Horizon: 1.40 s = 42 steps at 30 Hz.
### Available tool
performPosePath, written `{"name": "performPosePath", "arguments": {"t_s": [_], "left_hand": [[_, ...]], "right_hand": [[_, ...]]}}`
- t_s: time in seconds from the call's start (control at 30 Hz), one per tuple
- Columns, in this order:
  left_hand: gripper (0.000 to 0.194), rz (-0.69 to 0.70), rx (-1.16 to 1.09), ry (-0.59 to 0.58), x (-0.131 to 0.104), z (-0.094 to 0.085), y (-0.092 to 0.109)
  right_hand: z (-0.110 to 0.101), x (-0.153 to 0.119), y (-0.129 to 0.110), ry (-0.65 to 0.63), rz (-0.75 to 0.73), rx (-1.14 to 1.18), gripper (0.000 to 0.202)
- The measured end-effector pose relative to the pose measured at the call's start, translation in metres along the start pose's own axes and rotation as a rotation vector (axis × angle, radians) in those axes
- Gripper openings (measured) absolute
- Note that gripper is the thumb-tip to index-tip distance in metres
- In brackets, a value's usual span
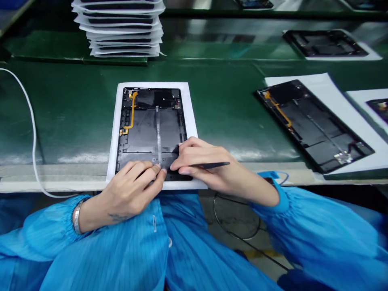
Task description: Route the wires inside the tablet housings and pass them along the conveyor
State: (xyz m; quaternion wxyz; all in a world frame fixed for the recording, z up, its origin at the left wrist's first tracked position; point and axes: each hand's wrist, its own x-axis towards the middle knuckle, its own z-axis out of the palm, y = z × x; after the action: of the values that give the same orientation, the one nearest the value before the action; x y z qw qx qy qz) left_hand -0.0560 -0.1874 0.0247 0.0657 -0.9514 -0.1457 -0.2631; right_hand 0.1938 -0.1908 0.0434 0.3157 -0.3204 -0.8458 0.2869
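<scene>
- Open tablet (151,129): lies face down, its back cover off, on a white foam sheet (190,117) on the green bench (72,109), directly in front of the person and close to the bench's near edge.
- Inside the tablet: a thin pale ribbon strip (158,133) runs down the middle from the upper section to the near end; an orange flex cable (131,113) runs down the left side.
- Left hand (130,194): rests on the near edge of the tablet, fingers curled, thumb and forefinger pinched narrow at the lower end of the ribbon strip. Whether they actually hold the strip cannot be told.
- Right hand (203,161): lies over the tablet's near right corner, fingertips pressed down just beside the left hand's. It is closed around a thin dark tool (212,165), whose free end points right, away from the tablet.
- Both sleeves are blue; a metal bracelet (77,216) sits on the left wrist.
- To the right, well apart: a second open tablet (312,125) on its own white sheet, lying at an angle.
- Far left of the bench: a stack of white sheets (121,28).
- A white cable (32,133) curves across the bench's left side.
</scene>
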Motion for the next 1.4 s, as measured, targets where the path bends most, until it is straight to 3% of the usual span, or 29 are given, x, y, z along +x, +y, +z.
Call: {"name": "performPosePath", "arguments": {"t_s": [0.33, 0.63, 0.97, 1.2, 1.4], "left_hand": [[0.028, -0.013, -0.060, -0.025, -0.003, 0.001, -0.001], [0.029, -0.029, -0.072, -0.015, -0.005, 0.003, -0.001], [0.028, -0.037, -0.038, 0.025, -0.001, 0.004, 0.000], [0.028, -0.033, -0.027, 0.024, -0.001, 0.003, 0.000], [0.029, -0.060, -0.150, -0.066, -0.003, -0.005, -0.006]], "right_hand": [[-0.018, -0.008, 0.013, -0.002, 0.003, -0.001, 0.016], [-0.018, -0.019, 0.010, 0.147, 0.116, 0.078, 0.014], [0.000, -0.038, -0.001, 0.261, 0.013, -0.082, 0.020], [-0.002, -0.041, -0.002, 0.174, -0.028, -0.092, 0.019], [0.013, -0.034, -0.016, 0.368, 0.031, 0.010, 0.018]]}}
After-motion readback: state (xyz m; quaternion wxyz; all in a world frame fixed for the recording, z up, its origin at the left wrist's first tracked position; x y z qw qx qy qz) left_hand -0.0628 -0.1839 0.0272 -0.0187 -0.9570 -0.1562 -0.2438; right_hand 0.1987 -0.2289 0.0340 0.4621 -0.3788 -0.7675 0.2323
